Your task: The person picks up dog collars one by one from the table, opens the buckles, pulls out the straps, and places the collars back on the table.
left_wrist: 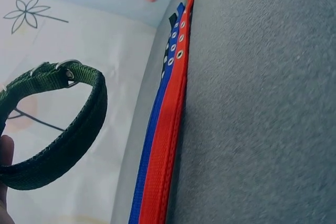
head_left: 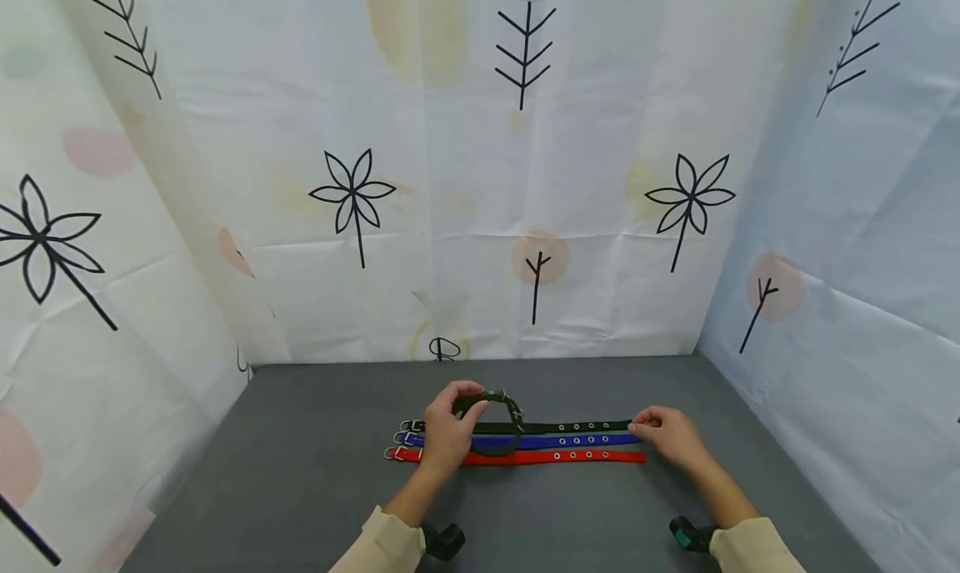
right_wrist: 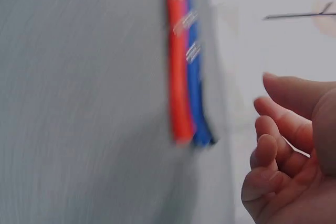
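Observation:
My left hand (head_left: pixel 447 431) holds up a dark green collar (left_wrist: pixel 58 166) fastened into a loop, with metal rings and a buckle on its band. Under it three collars lie straight, side by side: a black collar (head_left: pixel 540 429), a blue collar (head_left: pixel 536 442) and a red collar (head_left: pixel 517 458). Their buckles point left and their eyelets sit toward the right ends. By the free end of the black collar is my right hand (head_left: pixel 671 435). In the right wrist view its fingers (right_wrist: pixel 268 182) are loosely bent, thumb apart, with nothing between them.
A grey tabletop (head_left: pixel 300 473) carries the collars. White printed cloth (head_left: pixel 450 139) hangs at the back and along both sides. Dark wrist devices (head_left: pixel 444 542) show at both sleeves.

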Demonstrator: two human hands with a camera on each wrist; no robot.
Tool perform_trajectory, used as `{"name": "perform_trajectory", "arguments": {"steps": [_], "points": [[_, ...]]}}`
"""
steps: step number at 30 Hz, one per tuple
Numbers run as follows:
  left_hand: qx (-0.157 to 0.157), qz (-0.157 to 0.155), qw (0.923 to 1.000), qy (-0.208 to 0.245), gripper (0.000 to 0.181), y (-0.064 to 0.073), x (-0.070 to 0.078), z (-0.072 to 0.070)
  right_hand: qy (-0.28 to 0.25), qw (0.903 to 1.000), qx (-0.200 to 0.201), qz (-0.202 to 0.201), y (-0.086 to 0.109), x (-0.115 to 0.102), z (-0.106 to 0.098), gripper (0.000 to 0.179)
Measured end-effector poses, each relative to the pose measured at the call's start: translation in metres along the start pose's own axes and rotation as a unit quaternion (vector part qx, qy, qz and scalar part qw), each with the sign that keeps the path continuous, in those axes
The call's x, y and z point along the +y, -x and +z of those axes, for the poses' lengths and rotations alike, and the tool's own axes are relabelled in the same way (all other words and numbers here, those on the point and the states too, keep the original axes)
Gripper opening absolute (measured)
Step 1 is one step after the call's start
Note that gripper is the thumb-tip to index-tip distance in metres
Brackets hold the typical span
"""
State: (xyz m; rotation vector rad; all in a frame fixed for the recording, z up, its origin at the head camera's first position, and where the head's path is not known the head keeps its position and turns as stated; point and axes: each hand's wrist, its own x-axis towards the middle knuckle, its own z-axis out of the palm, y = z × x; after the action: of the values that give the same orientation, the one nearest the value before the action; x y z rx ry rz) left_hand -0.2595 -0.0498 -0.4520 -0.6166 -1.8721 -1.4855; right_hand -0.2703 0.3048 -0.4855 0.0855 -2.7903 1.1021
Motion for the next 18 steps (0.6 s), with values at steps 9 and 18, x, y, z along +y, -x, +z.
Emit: {"name": "perform_trajectory", "arguments": {"steps": [9,18], "points": [[0.009,0.031,0.9995,0.001,0.022,0.005,0.003,0.008,-0.103,0.9939,0.039,-0.001,0.009,-0.056,0.019,0.021],[0.014,0.077,0.9969,-0.013,0.025,0.011,0.003,0.011,-0.238,0.9698,0.029,-0.048,0.013,-0.088,0.055,0.026]]}}
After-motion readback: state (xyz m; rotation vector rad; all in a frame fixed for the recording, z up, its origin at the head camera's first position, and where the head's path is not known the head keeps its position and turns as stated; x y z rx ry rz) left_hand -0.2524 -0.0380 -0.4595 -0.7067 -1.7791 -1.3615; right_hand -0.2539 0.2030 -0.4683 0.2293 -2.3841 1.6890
